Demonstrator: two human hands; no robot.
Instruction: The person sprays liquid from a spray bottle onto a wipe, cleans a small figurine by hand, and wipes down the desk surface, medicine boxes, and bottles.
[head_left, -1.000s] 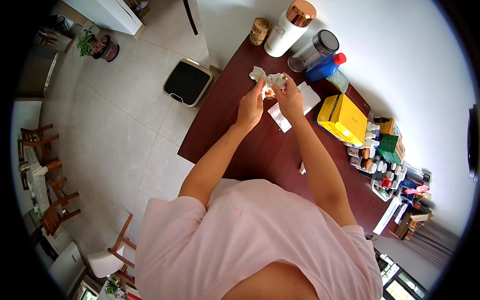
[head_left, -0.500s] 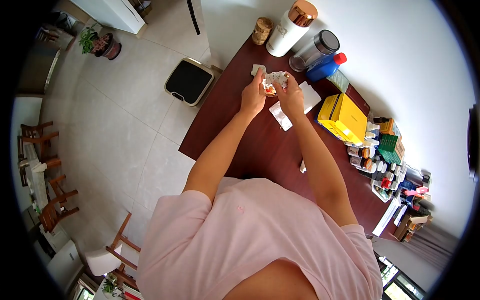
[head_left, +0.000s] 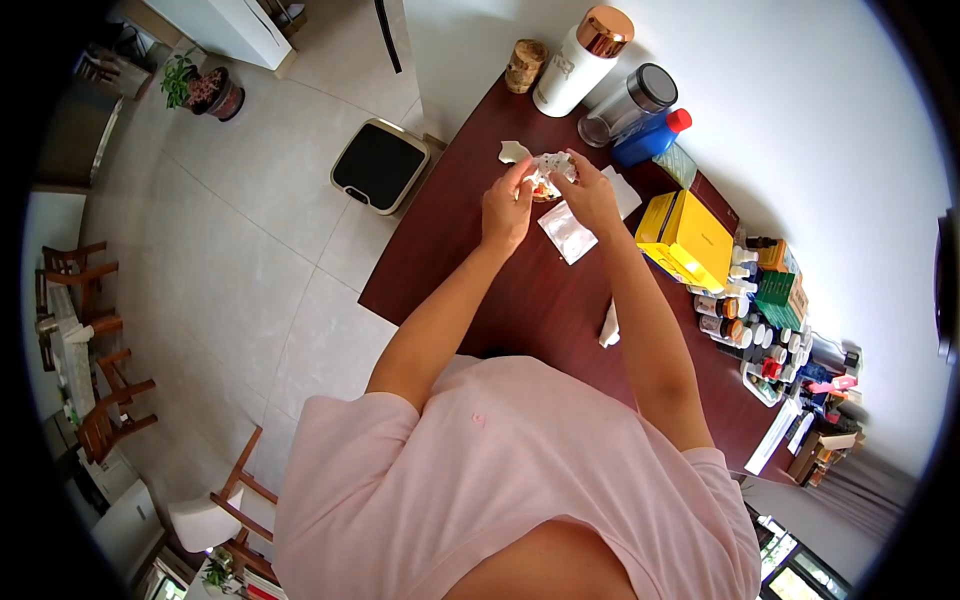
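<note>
Over the dark red desk, my left hand [head_left: 507,208] and my right hand [head_left: 592,200] are close together. Between them is a crumpled white paper [head_left: 553,166] with small dark specks, pinched in the fingers of both. Some red and orange bits [head_left: 542,190] show just below it; what they are is too small to tell. A pale, irregular scrap [head_left: 514,152] lies on the desk beyond my left fingertips. Below my right hand lies a shiny silvery-white sachet [head_left: 568,236], with a white sheet [head_left: 626,193] partly behind that hand.
A white bottle with a copper cap [head_left: 583,62], a glass jar [head_left: 630,105] and a blue red-capped bottle [head_left: 652,137] stand along the wall. Rightward are a yellow box [head_left: 690,238] and several pill bottles [head_left: 735,305]. A white piece [head_left: 609,327] lies beside my right forearm.
Both hands have come slightly nearer my body with the crumpled white paper. The pale scrap beyond my left hand and the sachet below my right hand are less covered.
</note>
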